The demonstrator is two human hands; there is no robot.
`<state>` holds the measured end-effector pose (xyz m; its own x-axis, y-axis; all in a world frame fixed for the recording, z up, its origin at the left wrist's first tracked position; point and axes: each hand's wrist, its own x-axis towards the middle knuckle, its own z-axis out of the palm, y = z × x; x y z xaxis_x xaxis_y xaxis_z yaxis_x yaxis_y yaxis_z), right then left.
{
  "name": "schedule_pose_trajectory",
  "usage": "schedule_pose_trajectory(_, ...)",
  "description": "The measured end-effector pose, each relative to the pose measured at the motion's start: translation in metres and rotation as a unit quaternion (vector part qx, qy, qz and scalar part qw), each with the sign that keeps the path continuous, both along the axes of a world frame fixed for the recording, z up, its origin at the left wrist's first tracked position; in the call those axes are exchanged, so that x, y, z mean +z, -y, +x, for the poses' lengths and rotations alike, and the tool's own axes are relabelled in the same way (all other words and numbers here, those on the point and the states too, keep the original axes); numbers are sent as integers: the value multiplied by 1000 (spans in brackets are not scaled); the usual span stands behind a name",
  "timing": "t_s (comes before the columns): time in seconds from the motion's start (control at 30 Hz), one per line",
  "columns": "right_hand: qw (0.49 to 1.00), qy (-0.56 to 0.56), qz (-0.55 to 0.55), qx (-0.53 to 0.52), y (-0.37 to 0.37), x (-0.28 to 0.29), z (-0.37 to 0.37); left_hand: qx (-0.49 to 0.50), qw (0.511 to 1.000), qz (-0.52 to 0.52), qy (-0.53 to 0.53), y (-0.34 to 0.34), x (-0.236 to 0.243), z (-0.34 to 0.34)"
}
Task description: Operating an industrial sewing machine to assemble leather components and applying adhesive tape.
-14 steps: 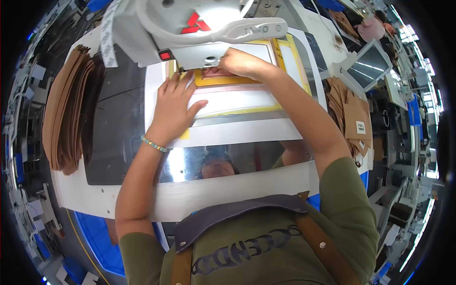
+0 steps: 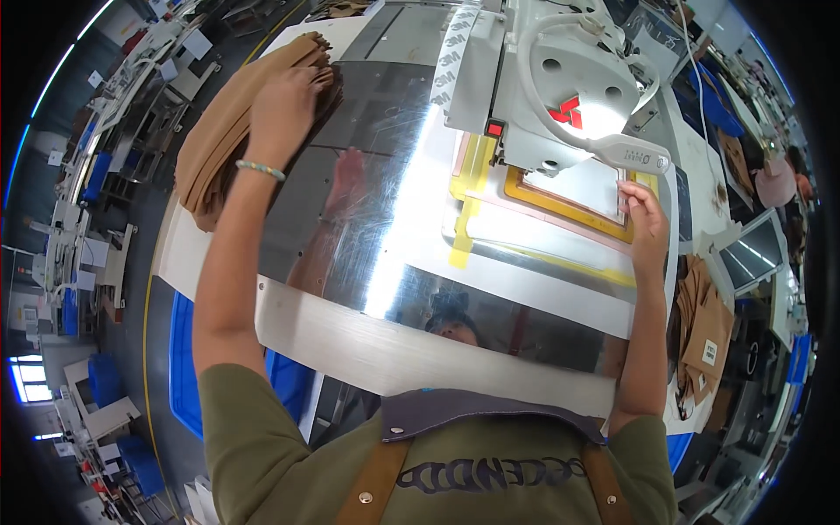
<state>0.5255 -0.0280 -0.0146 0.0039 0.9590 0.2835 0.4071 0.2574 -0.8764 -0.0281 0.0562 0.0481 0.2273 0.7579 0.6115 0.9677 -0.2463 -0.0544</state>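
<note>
My left hand (image 2: 284, 109) reaches to the far left, onto the top of a thick stack of brown fabric pieces (image 2: 219, 144). Its fingers are smeared and lie against the stack, so their grip does not show. On the right, my right hand (image 2: 646, 219) has its fingers bent together at the right edge of a yellow-bordered template (image 2: 569, 206). Whatever may be between those fingertips is hidden. The template has a white middle and lies beneath a white sewing machine head (image 2: 573, 79) with red marks.
A shiny metal plate (image 2: 367, 201) covers the table between stack and template. Brown pieces (image 2: 704, 324) hang at the right edge beside a tilted screen (image 2: 752, 249). Blue bins (image 2: 185, 367) stand below the table's front edge. A grey handle-like arm (image 2: 632, 153) juts from the machine.
My left hand has left the template and moved left to the brown stack. My right hand has drawn back from under the machine head to the template's right edge. The view has turned left.
</note>
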Motion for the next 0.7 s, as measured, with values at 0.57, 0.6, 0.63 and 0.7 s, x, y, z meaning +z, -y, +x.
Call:
schedule_pose_trajectory(0.57,998,-31,29,-44,-10,-21,17,131,965,28,224,-21,30,-100)
schedule_pose_trajectory(0.6,998,-21,30,-47,-10,-21,15,92,977,35,190,-12,33,-83)
schedule_pose_trajectory(0.63,998,-19,15,-58,-8,-19,13,66,985,28,156,-1,31,-63)
schedule_pose_trajectory(0.7,997,25,66,-27,-2,-13,4,-22,996,39,82,29,16,-21)
